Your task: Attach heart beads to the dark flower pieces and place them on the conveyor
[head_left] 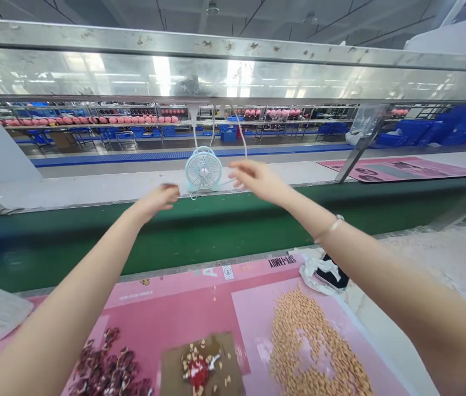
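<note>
Our left hand (154,202) and right hand (258,179) reach out empty above a green conveyor belt (92,242); the left fingers (170,193) are blurred and loosely curled, clamped on nothing; the right fingers (239,171) stand open and slightly apart; between the two sets of fingers, just beyond them, sits a small white fan (203,169) with white cords rising from it; far below the fingers, a pink mat (183,291) lies on the tabletop (406,280); a heap of small tan pieces (311,346) lies below the right fingers, dark red pieces (104,366) below the left, and a cardboard square (175,377) with a red blob between them; a silver bracelet (332,225) circles our right wrist.
</note>
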A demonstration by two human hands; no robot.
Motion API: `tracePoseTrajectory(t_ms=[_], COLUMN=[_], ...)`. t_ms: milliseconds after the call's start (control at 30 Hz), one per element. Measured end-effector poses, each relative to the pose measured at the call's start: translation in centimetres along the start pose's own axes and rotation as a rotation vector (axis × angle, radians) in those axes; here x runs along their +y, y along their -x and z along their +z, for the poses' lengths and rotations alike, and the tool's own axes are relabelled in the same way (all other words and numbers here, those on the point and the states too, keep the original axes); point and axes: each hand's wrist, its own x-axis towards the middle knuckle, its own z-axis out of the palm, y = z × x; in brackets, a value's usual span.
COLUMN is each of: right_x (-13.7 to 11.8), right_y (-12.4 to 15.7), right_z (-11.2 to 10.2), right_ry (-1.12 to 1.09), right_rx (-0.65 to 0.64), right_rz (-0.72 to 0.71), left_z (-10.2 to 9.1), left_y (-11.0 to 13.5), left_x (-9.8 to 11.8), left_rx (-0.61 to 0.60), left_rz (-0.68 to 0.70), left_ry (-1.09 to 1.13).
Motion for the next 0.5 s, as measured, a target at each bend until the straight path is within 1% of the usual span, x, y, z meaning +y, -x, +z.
tracePoseTrajectory(t_ms=[67, 133, 233, 300, 367, 400, 433, 500], right_x=[0.7, 1.0, 0.8, -0.2, -1.8, -2.8, -3.8, -5.5], right_y=[5.5, 10.7, 17.7, 22.6, 28.3, 31.4, 34.9, 42.2], right_z=[-0.6, -1.4, -2.4, -2.4, -1.5, -0.6, 0.4, 2.7], right_ry=[0.031, 0.054, 0.072, 0.07, 0.05, 0.032, 0.01, -0.023], right_rx=[-0.077, -0.15, -0.216, -0.233, -0.242, -0.249, -0.266, -0.297], right_rz=[0.042, 0.085, 0.157, 0.201, 0.238, 0.251, 0.26, 0.271], left_z=[0.0, -0.3, -0.8, -0.9, -0.8, -0.6, -0.3, 0.4], left_y=[2.5, 5.1, 9.2, 12.6, 17.0, 19.8, 23.1, 30.6], left_x=[-2.8, -4.6, -5.7, -6.1, -6.9, -7.5, -8.2, -10.0], left_rx=[-0.088, -0.151, -0.21, -0.235, -0.245, -0.24, -0.228, -0.223], left_rz=[-0.092, -0.139, -0.145, -0.124, -0.093, -0.079, -0.071, -0.074], left_ry=[-0.129, -0.235, -0.346, -0.391, -0.417, -0.426, -0.435, -0.449])
